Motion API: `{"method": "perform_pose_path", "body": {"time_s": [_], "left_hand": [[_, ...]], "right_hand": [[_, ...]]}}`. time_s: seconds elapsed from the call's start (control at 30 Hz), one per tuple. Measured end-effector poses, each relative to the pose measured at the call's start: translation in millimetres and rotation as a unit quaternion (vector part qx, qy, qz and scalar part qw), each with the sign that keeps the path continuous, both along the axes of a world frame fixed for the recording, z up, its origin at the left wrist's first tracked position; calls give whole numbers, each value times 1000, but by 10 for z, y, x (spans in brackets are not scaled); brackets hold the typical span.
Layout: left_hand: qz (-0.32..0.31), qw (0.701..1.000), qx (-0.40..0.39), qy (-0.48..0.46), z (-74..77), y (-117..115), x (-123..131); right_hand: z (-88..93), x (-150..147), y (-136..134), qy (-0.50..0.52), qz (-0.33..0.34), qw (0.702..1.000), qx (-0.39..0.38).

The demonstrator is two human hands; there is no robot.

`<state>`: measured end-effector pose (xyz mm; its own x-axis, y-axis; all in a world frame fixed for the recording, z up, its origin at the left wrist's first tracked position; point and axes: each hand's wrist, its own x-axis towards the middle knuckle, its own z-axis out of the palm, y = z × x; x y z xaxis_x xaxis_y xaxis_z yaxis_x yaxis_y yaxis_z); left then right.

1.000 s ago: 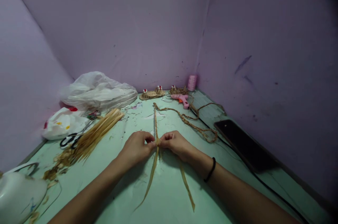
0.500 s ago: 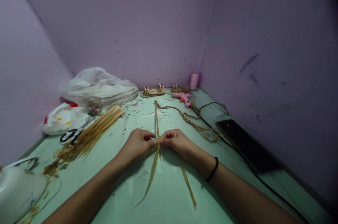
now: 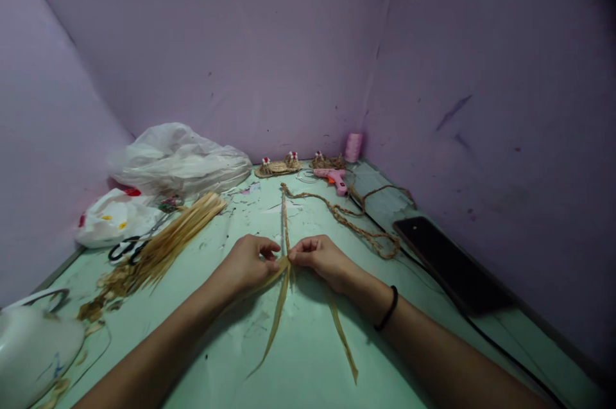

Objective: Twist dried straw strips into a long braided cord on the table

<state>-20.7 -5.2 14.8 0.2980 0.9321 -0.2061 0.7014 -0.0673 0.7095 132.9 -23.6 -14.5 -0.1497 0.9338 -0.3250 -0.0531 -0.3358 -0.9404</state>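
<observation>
A thin tan braid (image 3: 285, 223) of flat plant fibre runs straight toward me on the pale green table. The thumb and fingertips of my right hand (image 3: 325, 260) pinch it at its near end. At its left, my left hand (image 3: 250, 261) is curled, thumb and index slightly apart. A fibre strip (image 3: 281, 266) spreads from the braid under that thumb and along the palm, which partly hides it. One loose strip (image 3: 275, 327) trails down between the hands. Another strip (image 3: 343, 339) emerges below my right hand and lies toward me.
Left lie a fibre bundle (image 3: 178, 235), black-handled scissors (image 3: 126, 248) and plastic bags (image 3: 178, 158). Woven slippers (image 3: 278, 169), a pink glue gun (image 3: 333, 179) and a thread spool (image 3: 353, 147) sit at the back. A long braided cord (image 3: 356, 226), black cable (image 3: 503, 345) and phone (image 3: 447, 261) are right.
My left thumb and index have parted and drawn slightly left from the braid, so more of the left strip shows. My right hand keeps its pinch, nearly unmoved.
</observation>
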Motion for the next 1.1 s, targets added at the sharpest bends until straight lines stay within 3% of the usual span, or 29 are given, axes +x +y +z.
{"method": "perform_pose_path", "body": {"time_s": [0.1, 0.2, 0.43, 0.7, 0.93, 1.1], "left_hand": [[-7, 993, 98, 61, -7, -33, 37], [-22, 988, 124, 94, -37, -61, 45], [-43, 994, 96, 37, -36, -70, 47], [24, 992, 125, 4, -121, -44, 93], [-42, 993, 107, 38, -91, -73, 77], [-26, 995, 85, 36, -95, -82, 104]], "right_hand": [[-32, 2, 7, 8, 1, 1000, 6], [-35, 8, 11, 5, 0, 1000, 6], [-25, 8, 7, 8, -2, 1000, 5], [-40, -1, 9, 5, -6, 1000, 16], [-44, 0, 11, 10, -8, 1000, 12], [-84, 1, 21, 17, -1, 999, 29]]}}
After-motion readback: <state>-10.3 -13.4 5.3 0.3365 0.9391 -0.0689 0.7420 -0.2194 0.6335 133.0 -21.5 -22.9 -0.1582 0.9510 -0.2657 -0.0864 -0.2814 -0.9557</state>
